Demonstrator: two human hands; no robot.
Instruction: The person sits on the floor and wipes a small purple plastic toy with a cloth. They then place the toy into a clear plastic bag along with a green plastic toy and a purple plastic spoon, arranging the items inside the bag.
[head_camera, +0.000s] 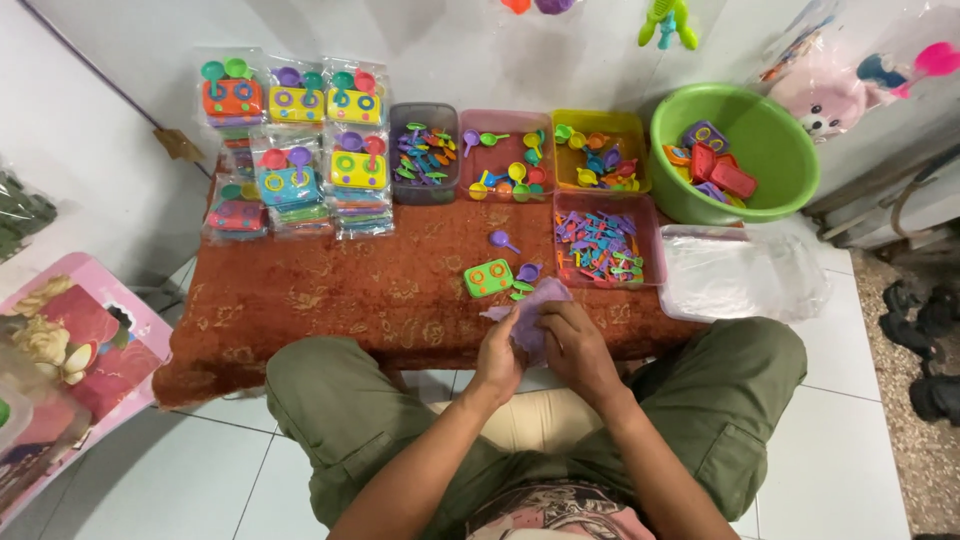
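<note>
At the near edge of the rust-red patterned cloth (330, 300), left hand (497, 358) and right hand (575, 345) both pinch a thin purple plastic bag (530, 310); judged risk: slack grip lets it slip floorward.

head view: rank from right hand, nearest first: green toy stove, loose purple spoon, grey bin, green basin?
From the right hand:
1. Green toy stove, on the rug just ahead-left of it.
2. Loose purple spoon, farther up the rug.
3. Grey bin and green basin, back row left and right: too close to call.
</note>
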